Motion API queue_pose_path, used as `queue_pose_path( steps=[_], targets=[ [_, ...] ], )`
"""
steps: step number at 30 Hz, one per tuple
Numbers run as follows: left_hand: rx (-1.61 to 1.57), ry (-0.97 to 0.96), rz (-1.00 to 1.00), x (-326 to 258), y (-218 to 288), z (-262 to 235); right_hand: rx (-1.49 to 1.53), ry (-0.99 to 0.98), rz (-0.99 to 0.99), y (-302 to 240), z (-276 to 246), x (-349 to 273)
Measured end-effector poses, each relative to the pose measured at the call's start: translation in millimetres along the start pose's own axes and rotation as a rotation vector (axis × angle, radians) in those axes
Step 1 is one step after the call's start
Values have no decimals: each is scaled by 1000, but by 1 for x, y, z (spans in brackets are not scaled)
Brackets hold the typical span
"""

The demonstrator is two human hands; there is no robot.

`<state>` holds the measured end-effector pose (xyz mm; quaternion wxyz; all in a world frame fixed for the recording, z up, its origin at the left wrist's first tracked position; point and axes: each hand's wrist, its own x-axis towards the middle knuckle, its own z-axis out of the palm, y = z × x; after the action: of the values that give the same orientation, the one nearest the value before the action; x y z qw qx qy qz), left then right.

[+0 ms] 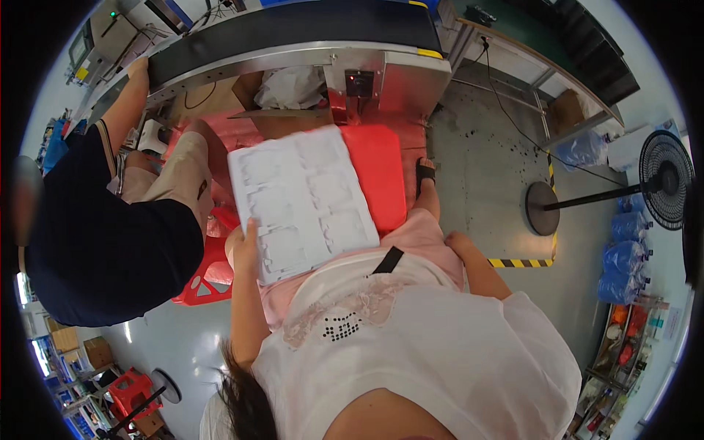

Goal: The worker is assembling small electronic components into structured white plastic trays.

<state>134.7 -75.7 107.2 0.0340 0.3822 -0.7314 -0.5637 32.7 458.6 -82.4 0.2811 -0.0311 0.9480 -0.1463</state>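
Observation:
A white moulded tray (304,198) with rows of shallow recesses lies slanted across my lap and partly over a red stool (380,172). My left hand (248,246) is closed on the tray's left edge, close to its near corner. At the right side of my pink-clothed thigh rests my right hand (457,243), away from the tray. Its fingers are mostly hidden, so I cannot tell whether it holds anything.
Ahead runs a black conveyor belt (293,33) with a metal frame. A person in a dark shirt (125,257) sits at my left, one hand on the belt's edge. An open cardboard box (290,123) stands beneath the belt. A fan (664,180) stands at right.

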Motion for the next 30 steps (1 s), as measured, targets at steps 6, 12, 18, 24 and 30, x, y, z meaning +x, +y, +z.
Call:
queue_pose_path(
  steps=[6, 12, 18, 24, 30],
  targets=[
    [116, -211, -25, 50, -22, 37, 187, 197, 70, -84, -39, -17],
    [326, -61, 252, 89, -56, 98, 174, 502, -406, -182, -66, -40],
    [403, -101, 366, 70, -88, 98, -346, 156, -610, -205, -41, -46],
    [524, -99, 368, 54, -79, 90, -351, 188, -686, -205, -52, -46],
    [577, -253, 298, 42, -97, 94, -381, 119, -752, -194, -39, -41]
  ],
)
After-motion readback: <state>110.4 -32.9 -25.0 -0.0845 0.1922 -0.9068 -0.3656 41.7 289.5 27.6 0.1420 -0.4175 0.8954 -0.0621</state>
